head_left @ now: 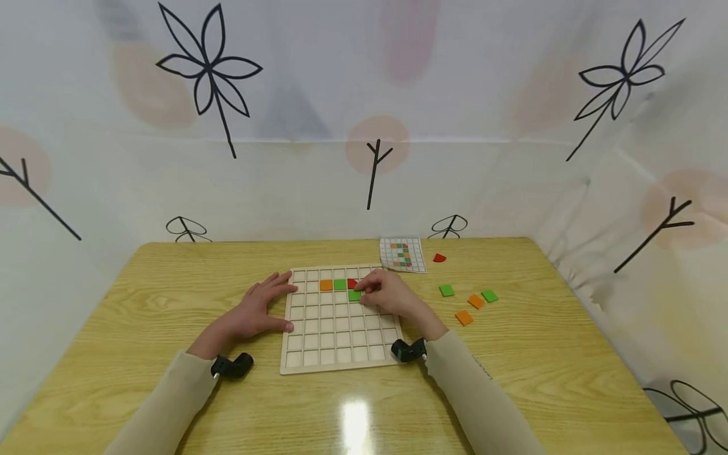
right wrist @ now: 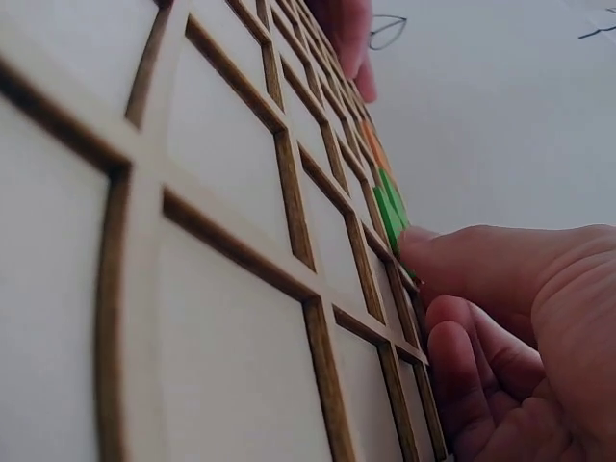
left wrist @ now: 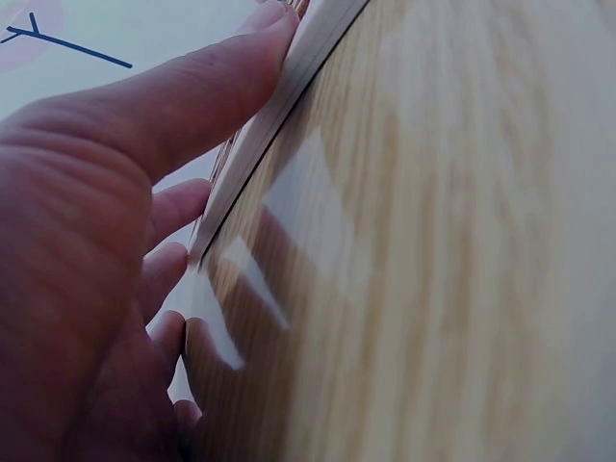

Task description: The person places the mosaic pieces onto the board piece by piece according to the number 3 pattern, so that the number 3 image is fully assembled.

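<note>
A wooden grid board (head_left: 342,369) lies on the table. Its second row has an orange square tile (head_left: 326,285), a green square tile (head_left: 339,285) and a red rounded tile (head_left: 352,284), partly covered by fingers. Just under the red one, my right hand (head_left: 392,294) pinches another green square tile (head_left: 354,296) at its right side; the right wrist view has the thumb (right wrist: 462,255) against green. My left hand (head_left: 257,308), fingers spread, touches the board's left edge with fingertips and thumb (left wrist: 217,91).
A printed pattern sheet (head_left: 418,255) lies behind the board's right corner, a red rounded tile (head_left: 439,258) beside it. Loose on the table to the right are green tiles (head_left: 446,290) and orange tiles (head_left: 464,317). A patterned cloth (head_left: 318,189) hangs behind the table.
</note>
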### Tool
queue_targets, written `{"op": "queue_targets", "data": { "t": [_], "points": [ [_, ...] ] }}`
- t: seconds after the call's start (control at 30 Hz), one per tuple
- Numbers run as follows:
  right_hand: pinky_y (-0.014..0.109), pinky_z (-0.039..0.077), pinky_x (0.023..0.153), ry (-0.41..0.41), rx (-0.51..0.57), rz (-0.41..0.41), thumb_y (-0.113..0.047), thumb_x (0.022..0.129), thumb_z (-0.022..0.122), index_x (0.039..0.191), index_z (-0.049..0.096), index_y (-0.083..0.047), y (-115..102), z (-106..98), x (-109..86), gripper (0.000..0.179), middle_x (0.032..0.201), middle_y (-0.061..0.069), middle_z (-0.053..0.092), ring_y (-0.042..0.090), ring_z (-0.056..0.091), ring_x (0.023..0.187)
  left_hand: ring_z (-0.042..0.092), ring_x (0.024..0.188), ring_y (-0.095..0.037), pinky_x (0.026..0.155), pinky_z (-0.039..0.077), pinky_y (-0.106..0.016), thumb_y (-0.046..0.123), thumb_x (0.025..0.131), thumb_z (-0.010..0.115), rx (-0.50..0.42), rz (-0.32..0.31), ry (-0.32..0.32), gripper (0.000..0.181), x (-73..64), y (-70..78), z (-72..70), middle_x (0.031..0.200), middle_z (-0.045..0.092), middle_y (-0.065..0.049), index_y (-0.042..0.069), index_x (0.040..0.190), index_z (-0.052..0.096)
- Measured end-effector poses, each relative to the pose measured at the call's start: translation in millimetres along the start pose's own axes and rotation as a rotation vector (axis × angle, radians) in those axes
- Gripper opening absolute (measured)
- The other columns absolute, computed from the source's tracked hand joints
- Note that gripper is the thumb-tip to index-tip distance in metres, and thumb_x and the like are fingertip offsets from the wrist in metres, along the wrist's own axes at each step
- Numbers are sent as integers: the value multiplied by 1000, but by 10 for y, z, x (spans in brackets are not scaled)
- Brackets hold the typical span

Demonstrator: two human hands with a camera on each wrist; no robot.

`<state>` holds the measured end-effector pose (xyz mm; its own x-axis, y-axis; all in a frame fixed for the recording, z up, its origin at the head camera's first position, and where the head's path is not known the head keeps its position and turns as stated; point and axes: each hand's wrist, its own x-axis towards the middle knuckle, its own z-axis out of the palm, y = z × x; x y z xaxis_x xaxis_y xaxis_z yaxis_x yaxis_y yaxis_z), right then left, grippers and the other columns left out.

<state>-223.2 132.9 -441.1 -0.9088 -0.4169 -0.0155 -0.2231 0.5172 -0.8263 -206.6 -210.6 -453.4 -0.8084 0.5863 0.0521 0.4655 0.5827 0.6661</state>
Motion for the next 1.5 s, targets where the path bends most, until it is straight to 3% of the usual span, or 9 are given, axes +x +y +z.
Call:
{"op": "queue_targets", "data": {
  "t": [0.37, 0.77, 1.33, 1.5],
  "points": [
    [33, 51, 77, -5, 56, 27, -13, 95, 69, 115, 73, -9, 5, -139, -22, 21, 110, 2, 67, 20, 60, 94, 5, 151, -38, 114, -1, -64, 40, 83, 80, -1, 2, -1, 77, -6, 16, -6, 164, 20, -13, 8, 146, 49],
    [36, 53, 79, 46, 2, -5, -14, 95, 68, 116, 71, -3, 76, -356, -228, 24, 114, 7, 67, 23, 62, 98, 5, 150, -39, 114, 0, -65, 40, 83, 80, 9, 3, -5, 78, -12, -11, 2, 164, 19, -13, 8, 146, 49],
    [34, 53, 70, 118, -114, 23, -15, 95, 69, 117, 70, -3, 450, -849, -826, 25, 111, 10, 68, 24, 62, 94, 5, 151, -38, 114, 0, -64, 41, 84, 79, 6, -4, -6, 77, -12, 22, -17, 164, 19, -13, 8, 147, 48],
    [34, 53, 76, 147, -151, 54, -12, 95, 69, 116, 70, -3, 551, -952, -1019, 23, 110, 9, 68, 23, 61, 94, 5, 151, -37, 115, 0, -63, 42, 84, 79, 0, -7, -11, 79, -2, 23, -16, 164, 19, -12, 8, 147, 47]
  ]
}}
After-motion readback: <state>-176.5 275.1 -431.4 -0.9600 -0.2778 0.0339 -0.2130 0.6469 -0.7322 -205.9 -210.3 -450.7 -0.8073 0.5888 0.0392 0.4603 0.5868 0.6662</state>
